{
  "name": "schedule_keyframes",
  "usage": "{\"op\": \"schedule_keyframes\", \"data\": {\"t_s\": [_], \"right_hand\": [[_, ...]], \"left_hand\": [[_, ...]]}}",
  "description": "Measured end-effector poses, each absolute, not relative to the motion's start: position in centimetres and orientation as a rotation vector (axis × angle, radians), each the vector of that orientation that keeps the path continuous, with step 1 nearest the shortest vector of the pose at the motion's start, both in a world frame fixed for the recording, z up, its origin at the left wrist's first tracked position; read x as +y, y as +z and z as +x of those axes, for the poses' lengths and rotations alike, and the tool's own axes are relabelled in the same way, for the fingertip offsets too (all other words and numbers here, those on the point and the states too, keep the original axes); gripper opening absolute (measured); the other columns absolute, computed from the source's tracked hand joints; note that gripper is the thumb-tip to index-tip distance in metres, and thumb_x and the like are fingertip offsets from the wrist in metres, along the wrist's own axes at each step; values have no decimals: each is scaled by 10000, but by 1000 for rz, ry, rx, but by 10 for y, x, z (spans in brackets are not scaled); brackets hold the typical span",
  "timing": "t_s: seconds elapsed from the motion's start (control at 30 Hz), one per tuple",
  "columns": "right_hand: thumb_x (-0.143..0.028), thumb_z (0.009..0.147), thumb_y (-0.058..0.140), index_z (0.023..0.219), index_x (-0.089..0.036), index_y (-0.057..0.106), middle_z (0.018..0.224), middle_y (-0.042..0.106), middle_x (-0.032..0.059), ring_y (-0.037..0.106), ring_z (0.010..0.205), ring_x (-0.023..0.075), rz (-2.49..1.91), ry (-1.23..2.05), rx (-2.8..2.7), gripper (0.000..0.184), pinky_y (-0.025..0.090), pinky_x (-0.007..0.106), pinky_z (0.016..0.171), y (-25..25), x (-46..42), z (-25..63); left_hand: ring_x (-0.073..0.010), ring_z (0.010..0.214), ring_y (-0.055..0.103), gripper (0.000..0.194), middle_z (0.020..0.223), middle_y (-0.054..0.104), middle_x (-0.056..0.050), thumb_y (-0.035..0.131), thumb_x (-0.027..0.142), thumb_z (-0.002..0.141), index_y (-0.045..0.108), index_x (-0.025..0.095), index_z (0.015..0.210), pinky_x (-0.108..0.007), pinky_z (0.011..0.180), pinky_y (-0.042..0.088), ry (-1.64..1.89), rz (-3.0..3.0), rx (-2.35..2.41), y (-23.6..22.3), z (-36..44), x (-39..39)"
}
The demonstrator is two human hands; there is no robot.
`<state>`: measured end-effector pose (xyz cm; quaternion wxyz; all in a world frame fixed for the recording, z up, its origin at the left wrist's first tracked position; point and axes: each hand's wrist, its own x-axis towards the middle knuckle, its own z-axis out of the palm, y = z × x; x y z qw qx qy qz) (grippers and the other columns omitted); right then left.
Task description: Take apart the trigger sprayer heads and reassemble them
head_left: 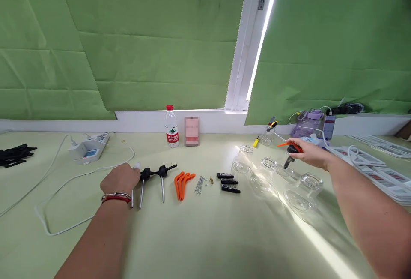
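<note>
My left hand (120,179) is curled over the left end of a row of black pieces with metal tubes. A metal tube (132,199) sticks out below it; the fingertips are hidden. Two more black pieces (146,174) with tubes lie beside that hand. On the right, my right hand (306,152) grips a black-and-orange spray head (294,148), its thin orange tip pointing left and a dark stem hanging down. This head is held at a clear glass bottle (285,169). Other clear glass bottles (303,191) lie or stand around it; their exact pose is hard to see.
Orange levers (182,186), screws (199,184), small brass bits (211,180) and black parts with springs (228,182) lie mid-table. Behind stand a water bottle (172,129) and a pink box (192,131). A power strip (90,148) trails white cables; screwdrivers (269,127) stand farther right.
</note>
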<state>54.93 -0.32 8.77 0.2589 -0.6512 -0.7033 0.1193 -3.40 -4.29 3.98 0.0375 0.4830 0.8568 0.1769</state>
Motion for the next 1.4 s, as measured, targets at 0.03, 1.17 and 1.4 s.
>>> {"op": "schedule_keyframes", "data": {"t_s": [0.03,1.17,1.4], "right_hand": [[-272,802,514,1156,-157,541,992,649,155,611,810,181,-1771,351,-1860,374,408,266,660,85,-4,552],[-328,795,584,1106,-261,531,692,561,-26,480,569,117,-1053,981,-2004,323,385,239,531,62,-137,278],[-499,819,524,729,-184,546,570,459,-33,363,508,89,-1345,911,-1686,329,275,226,471,37,-89,318]], "left_hand": [[-470,867,580,532,891,614,-298,364,524,785,649,77,820,-538,617,425,512,1437,2673,42,-32,-44],[-190,808,564,590,892,589,-23,800,268,558,553,197,1090,-336,738,472,822,1544,607,53,106,-121],[-170,538,602,326,707,605,-20,671,187,634,575,150,943,-315,557,465,894,1131,767,33,94,-100]]}}
